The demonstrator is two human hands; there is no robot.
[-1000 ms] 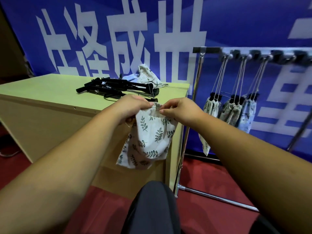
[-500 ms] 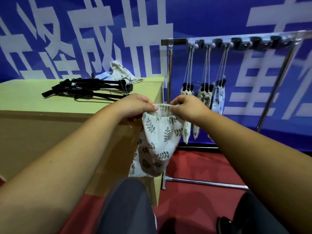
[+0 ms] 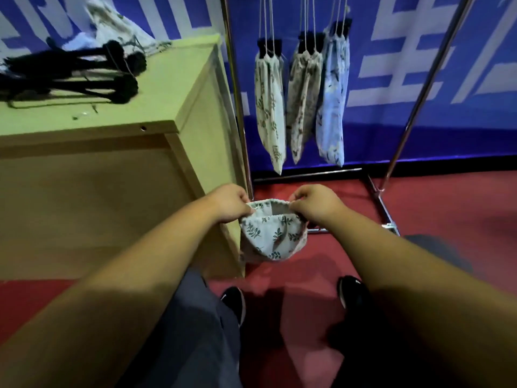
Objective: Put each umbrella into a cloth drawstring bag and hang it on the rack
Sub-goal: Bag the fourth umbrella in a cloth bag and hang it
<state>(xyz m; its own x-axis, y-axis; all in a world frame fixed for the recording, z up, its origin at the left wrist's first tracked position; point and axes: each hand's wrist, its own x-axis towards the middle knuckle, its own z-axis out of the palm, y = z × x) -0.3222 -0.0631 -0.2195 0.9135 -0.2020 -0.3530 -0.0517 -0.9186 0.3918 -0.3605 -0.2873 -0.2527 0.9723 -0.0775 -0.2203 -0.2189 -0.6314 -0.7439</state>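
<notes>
Cloth bag (image 3: 272, 238): soft, light, limp; hangs below the hands, beside the desk (image 3: 173, 88) corner.
Left hand (image 3: 229, 203): fingers pinch the left side of the rim.
Right hand (image 3: 316, 204): fingers pinch the right side; mouth open.
Umbrellas (image 3: 70, 74): black, stiff, likely heavier; on the desk, take one by the middle.

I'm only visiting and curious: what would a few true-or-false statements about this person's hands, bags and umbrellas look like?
1. The left hand and the right hand both pinch the rim of the leaf-print bag. True.
2. Five bags are hung up. False: three hanging bags are on the rack.
3. The black umbrellas lie on the table. True.
4. An umbrella sticks out of the held bag. False: its mouth is open and no umbrella shows.
</notes>
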